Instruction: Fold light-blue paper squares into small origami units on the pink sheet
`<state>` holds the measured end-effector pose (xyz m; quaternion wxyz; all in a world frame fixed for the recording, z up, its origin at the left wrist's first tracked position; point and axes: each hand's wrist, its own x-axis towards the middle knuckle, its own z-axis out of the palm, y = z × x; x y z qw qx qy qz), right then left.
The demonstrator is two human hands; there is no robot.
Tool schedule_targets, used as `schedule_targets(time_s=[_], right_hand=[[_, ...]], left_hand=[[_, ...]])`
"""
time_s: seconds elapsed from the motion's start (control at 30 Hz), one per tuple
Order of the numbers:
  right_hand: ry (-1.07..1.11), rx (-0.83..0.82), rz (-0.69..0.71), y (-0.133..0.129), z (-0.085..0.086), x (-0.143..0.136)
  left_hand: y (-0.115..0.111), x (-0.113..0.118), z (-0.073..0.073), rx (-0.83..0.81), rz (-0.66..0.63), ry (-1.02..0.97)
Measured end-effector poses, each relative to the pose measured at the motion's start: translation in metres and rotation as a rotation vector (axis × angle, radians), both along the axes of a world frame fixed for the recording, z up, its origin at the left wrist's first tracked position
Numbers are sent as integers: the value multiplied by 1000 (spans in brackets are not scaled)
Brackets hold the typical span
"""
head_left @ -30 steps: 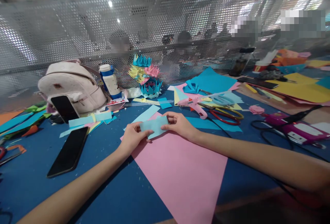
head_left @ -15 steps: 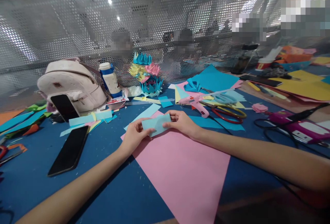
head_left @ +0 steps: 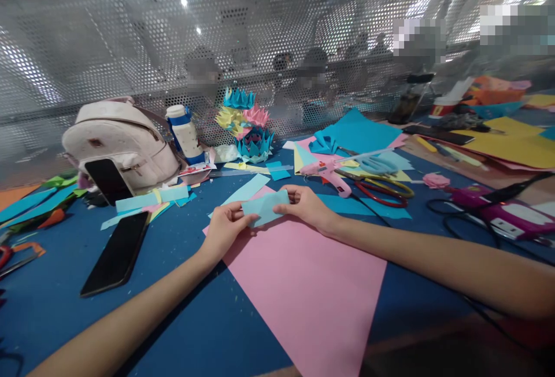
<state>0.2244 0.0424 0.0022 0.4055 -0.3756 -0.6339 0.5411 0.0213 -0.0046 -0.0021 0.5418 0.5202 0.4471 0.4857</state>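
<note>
A small light blue paper piece [head_left: 263, 208] is held between both hands, above the top end of a large pink sheet [head_left: 310, 284]. My left hand [head_left: 225, 228] pinches its left end, thumb in front. My right hand [head_left: 307, 208] grips the right end between thumb and fingers. Behind my left hand, a light blue strip [head_left: 246, 188] lies on the blue table [head_left: 182, 331]. Just beyond my right hand lies a pink glue gun [head_left: 330, 173], with red and yellow-handled scissors [head_left: 384, 191] to its right.
A black phone [head_left: 116, 254] lies at the left, before a white backpack [head_left: 121, 140] and a bottle [head_left: 185, 134]. Folded paper flowers [head_left: 247, 122] stand at the back. On the right are a magenta device [head_left: 498, 212], black cables and yellow sheets [head_left: 507, 146].
The light blue paper has shifted slightly to the right in my fingers and looks flatter. Both hands have hardly moved and still hold it.
</note>
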Motion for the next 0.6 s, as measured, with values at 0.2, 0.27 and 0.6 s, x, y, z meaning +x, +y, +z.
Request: schedule_targets(time_s=[0.2,0.27,0.6], right_hand=[[-1,11,-12,1,-1,0],[-7,12,-14,1,-1,0],[-44,32,-33,0,1,0]], left_hand=[[0,-1,-1,2,-79,6],[0,0,-1,3,-88,11],[1,1,0,7,-118,40]])
